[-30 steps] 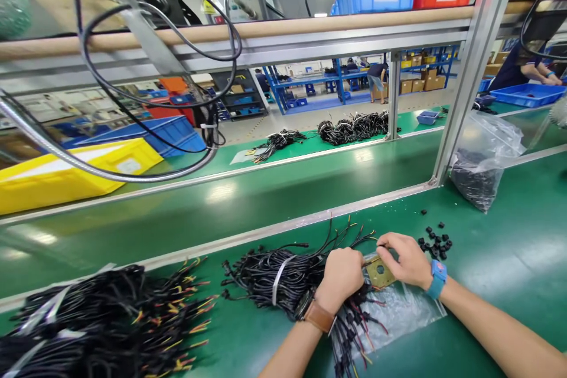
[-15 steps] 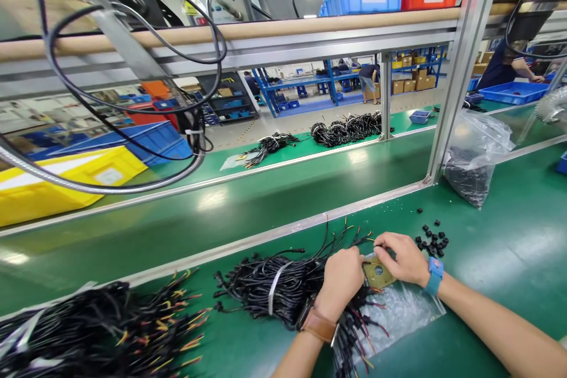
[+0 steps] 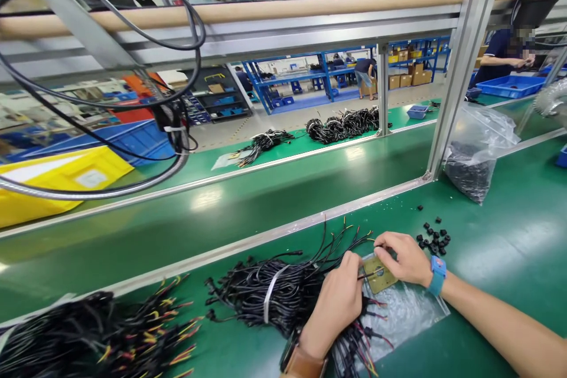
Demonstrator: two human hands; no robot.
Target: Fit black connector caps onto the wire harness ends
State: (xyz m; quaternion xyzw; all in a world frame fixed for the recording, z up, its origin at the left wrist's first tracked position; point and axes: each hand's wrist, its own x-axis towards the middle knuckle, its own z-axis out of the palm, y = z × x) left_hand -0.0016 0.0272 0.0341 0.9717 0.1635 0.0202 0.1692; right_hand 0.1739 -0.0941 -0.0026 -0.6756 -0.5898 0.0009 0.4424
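My left hand point(image 3: 340, 290) is closed round a thin black cable whose end points right across a square brass-coloured plate point(image 3: 379, 274) with a hole. At the plate's upper right, my right hand point(image 3: 404, 257) is pinched; a cable with a yellow wire end runs to its fingertips. Under the plate lies a clear plastic bag point(image 3: 410, 313). A tied bundle of black cables point(image 3: 274, 292) rests just left of my left hand, with red and yellow wire ends showing. Small black parts point(image 3: 436, 239) are scattered beyond my right wrist.
Another large cable bundle point(image 3: 88, 336) lies at the lower left. A metal post point(image 3: 460, 65) stands beside a bag of black parts point(image 3: 472, 153). Looped cables point(image 3: 197, 41) hang at the upper left before a yellow bin point(image 3: 66, 183). A person point(image 3: 498, 56) works at the far right.
My left hand has shifted slightly left and turned, and a thin cable end now shows over the plate. The plate is tilted a little differently. The view has shifted slightly.
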